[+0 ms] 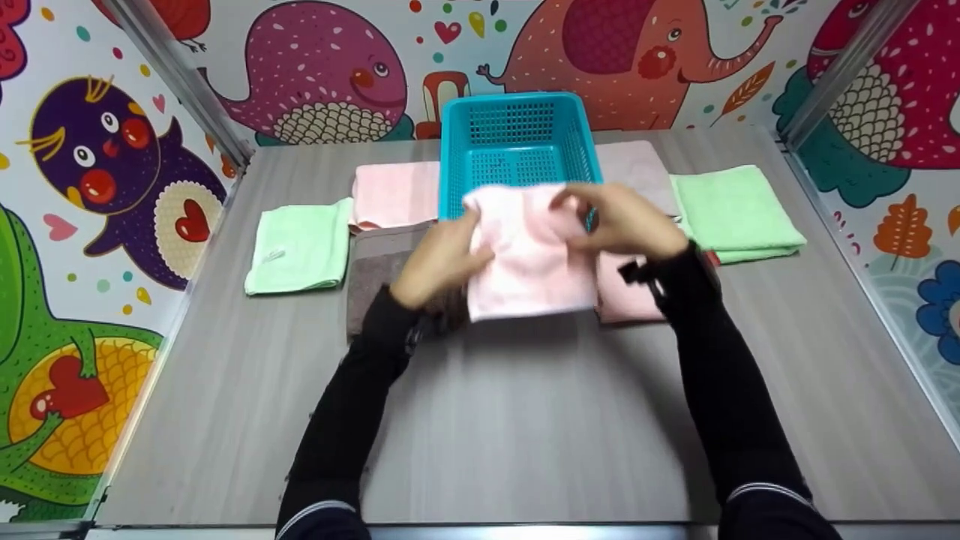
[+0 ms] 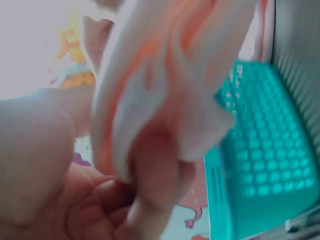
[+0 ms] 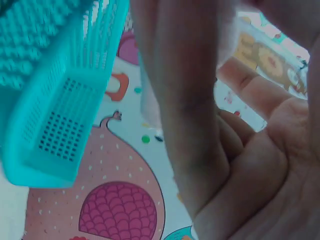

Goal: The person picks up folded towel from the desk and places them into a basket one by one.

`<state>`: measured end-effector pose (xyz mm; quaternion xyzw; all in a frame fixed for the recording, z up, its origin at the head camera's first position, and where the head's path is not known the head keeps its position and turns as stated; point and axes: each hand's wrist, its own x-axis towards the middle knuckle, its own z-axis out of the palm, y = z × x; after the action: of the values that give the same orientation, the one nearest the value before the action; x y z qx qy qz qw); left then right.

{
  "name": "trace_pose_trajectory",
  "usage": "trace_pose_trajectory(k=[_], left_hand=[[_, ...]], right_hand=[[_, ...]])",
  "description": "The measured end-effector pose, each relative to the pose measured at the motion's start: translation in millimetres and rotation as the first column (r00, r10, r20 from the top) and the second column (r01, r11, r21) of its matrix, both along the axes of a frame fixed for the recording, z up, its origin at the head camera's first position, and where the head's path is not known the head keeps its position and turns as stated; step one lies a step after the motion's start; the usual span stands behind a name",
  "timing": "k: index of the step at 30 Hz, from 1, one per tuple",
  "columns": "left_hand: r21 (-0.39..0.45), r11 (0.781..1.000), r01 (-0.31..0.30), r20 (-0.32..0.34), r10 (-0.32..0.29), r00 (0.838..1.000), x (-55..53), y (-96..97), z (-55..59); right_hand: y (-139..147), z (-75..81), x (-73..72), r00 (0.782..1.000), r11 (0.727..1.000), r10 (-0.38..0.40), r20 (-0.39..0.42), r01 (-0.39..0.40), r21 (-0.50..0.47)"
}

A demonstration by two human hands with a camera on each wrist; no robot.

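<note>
A light pink towel is held up in front of the teal basket, its lower edge hanging over the table. My left hand pinches its left edge between thumb and fingers. At the upper right corner, my right hand grips the cloth with curled fingers. The left wrist view shows the towel bunched in soft folds at the left fingers. In the right wrist view, the right fingers hide most of the cloth.
Folded green towels lie at left and right. Beside the basket are a folded pink towel and a greyish-pink one. A brown towel and another pink towel lie nearer, partly behind the arms. Printed panels wall the table.
</note>
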<state>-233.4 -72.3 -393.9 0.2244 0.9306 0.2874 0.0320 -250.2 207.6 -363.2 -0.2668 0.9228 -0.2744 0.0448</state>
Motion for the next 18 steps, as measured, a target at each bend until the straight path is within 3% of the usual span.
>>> trace_pose_trajectory(k=[8,13,18], left_hand=[[-0.039,0.987,-0.156,0.005,0.156,0.988,-71.1,10.1,10.9],[-0.106,0.974,-0.199,0.044,0.204,0.978,-105.5,17.2,4.5],[-0.242,0.951,-0.191,0.050,0.209,0.977,-122.7,23.7,-13.0]], right_hand=[[-5.8,16.0,-69.2,0.995,0.996,-0.082,-0.056,0.080,-0.043],[-4.9,-0.6,-101.1,0.989,0.989,-0.143,0.023,0.144,-0.042],[-3.8,-25.3,-115.0,0.973,0.989,-0.136,0.188,0.145,-0.034]])
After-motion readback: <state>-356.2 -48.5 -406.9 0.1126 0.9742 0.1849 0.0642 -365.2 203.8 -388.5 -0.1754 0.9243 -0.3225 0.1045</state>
